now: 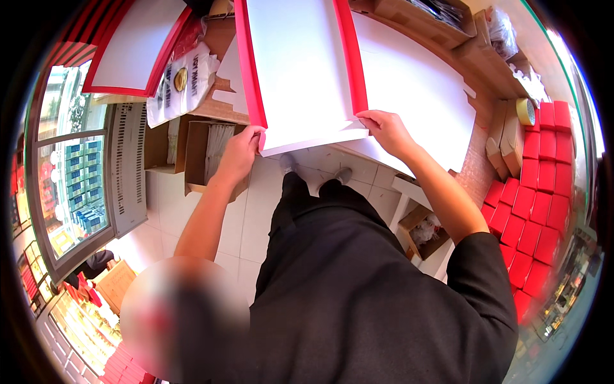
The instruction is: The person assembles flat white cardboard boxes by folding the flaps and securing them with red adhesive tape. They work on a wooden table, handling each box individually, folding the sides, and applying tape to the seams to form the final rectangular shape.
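Observation:
A long cardboard box tray (297,70), white inside with raised red side walls, lies over the table edge in front of me. At its near left corner my left hand (240,153) pinches the folded cardboard between thumb and fingers. My right hand (389,132) grips the near right corner in the same way. Between the two hands runs the near end flap (313,137), white and partly folded up. Beneath and to the right of the tray, a flat white cardboard sheet (422,83) with notched edges lies on the table.
Red boxes (537,192) are stacked at the right, near a tape roll (526,111). Another red-edged white tray (135,45) and a white plastic bag (185,83) are at the left. Open cartons (208,150) stand under the table. A blurred patch covers the lower left.

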{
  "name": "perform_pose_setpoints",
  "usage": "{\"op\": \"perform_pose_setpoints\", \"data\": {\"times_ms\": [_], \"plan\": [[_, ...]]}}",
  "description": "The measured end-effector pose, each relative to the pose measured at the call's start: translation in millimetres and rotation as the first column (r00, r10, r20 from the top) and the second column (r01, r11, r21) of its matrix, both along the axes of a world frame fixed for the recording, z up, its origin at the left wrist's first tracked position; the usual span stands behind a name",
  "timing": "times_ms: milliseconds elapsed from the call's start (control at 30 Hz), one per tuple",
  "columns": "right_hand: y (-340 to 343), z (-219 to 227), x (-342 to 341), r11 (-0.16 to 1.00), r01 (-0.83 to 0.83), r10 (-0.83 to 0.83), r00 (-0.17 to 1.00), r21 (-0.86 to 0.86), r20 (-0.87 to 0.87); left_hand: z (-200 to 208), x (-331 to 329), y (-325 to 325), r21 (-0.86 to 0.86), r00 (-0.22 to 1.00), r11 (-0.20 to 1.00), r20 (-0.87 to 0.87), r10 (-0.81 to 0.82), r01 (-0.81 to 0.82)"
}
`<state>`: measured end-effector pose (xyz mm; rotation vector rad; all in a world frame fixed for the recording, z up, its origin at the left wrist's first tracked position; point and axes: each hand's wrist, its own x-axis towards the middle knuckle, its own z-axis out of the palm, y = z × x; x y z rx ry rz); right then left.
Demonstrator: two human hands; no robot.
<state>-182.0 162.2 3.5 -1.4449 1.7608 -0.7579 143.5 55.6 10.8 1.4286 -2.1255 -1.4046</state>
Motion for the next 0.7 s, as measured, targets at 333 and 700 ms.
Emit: {"op": "perform_pose_setpoints", "data": {"times_ms": [333, 700], "plan": [[0.9, -11.2, 3.1, 0.997, 0.071, -0.072, 0.997, 0.042, 0.003, -19.0, -3.3, -2.3, -0.165, 0.997, 0.986, 0.063, 0.045, -0.034], [8.0, -15.9, 2.3, 0.994, -0.06, 0.068, 0.994, -0.096, 0.084, -16.2, 1.3, 7.0, -0.331, 0.981, 0.924, 0.095, -0.17, 0.192]]}}
